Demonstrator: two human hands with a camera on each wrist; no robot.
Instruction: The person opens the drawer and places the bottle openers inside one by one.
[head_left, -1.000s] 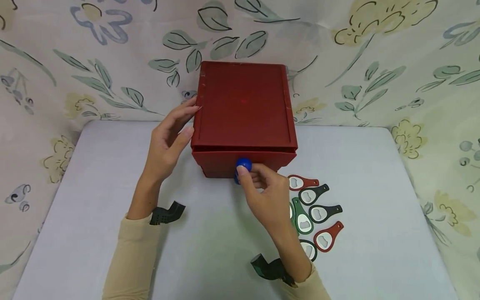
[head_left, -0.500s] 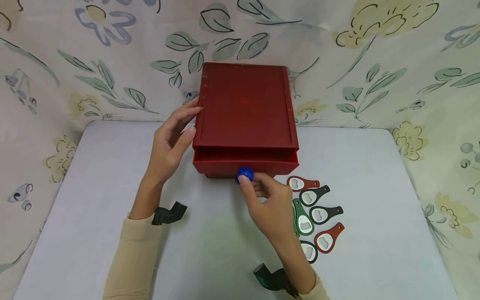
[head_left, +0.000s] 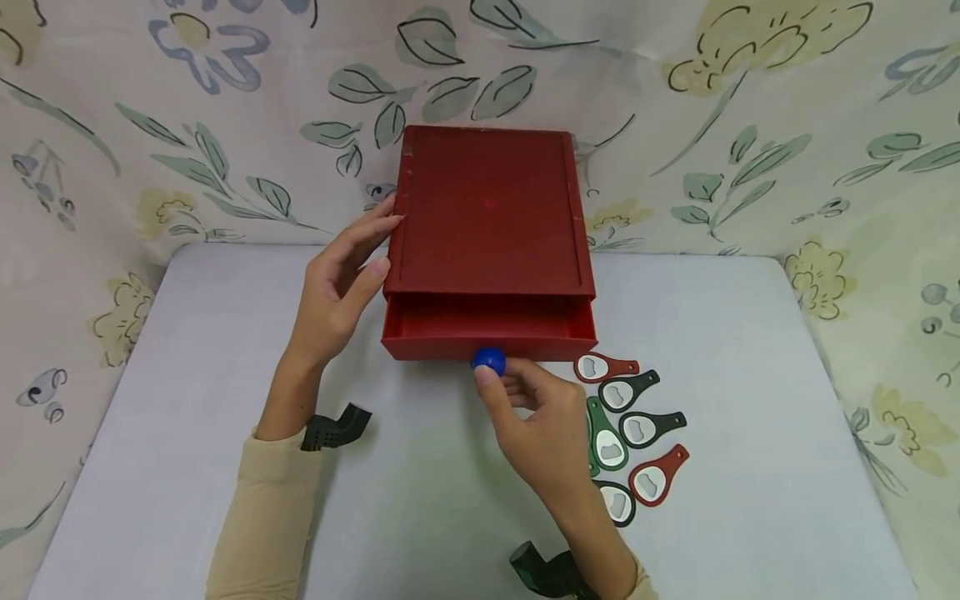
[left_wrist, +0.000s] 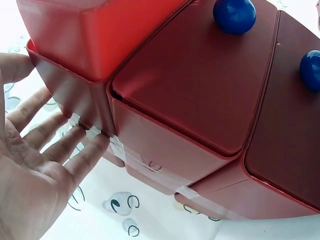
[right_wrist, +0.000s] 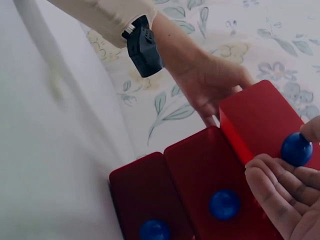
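A red plastic drawer cabinet (head_left: 487,208) stands at the back of the white table. Its top drawer (head_left: 435,348) is pulled partway out, and the visible part of its inside holds nothing. My right hand (head_left: 542,429) pinches the drawer's round blue knob (head_left: 489,360) between thumb and fingers. Against the cabinet's left side lies my left hand (head_left: 333,300), its fingers extended along the wall. In the left wrist view two lower drawers, each with a blue knob (left_wrist: 235,15), are closed beneath the open one.
Several bottle openers lie right of my right hand: red ones (head_left: 660,475), black ones (head_left: 651,428) and green ones (head_left: 606,435), some partly hidden by the hand. Floral cloth (head_left: 750,108) hangs behind and beside the table (head_left: 750,375).
The top drawer has slid out toward me, from a narrow gap to a wide opening, as my right hand draws the knob nearer. My left hand stays at the cabinet's side.
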